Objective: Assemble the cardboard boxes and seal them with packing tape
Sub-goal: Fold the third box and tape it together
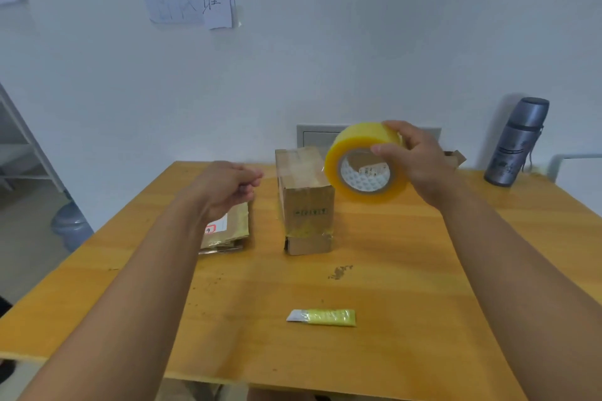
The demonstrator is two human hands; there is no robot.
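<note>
Cardboard boxes and packing tape, seen from the head camera and described from the near edge outward. Nearest lies a small yellow utility cutter [322, 317], flat on the wooden table [423, 286] and apart from both hands, probably parked within reach for cutting the tape. Beyond it, at mid-table, stands the assembled cardboard box [306, 202], upright on its end, with strips of clear tape already across its top and round its lower part. Just left of it lies a flattened box [226, 231], partly hidden under the left hand [224, 185], which hovers above it with fingers loosely curled and thumb near the fingertips; it holds nothing that can be made out, though a clear tape end would be too faint to tell. The right hand [413, 159] grips the yellow tape roll [365, 161], thumb on the core's rim and fingers over the outer face, raised just beside the standing box's top. The roll is held clear of the table, seemingly so that tape can unwind freely. Farthest back, a grey flask [518, 143] stands by the wall [325, 58], which carries taped paper notes [190, 2].
</note>
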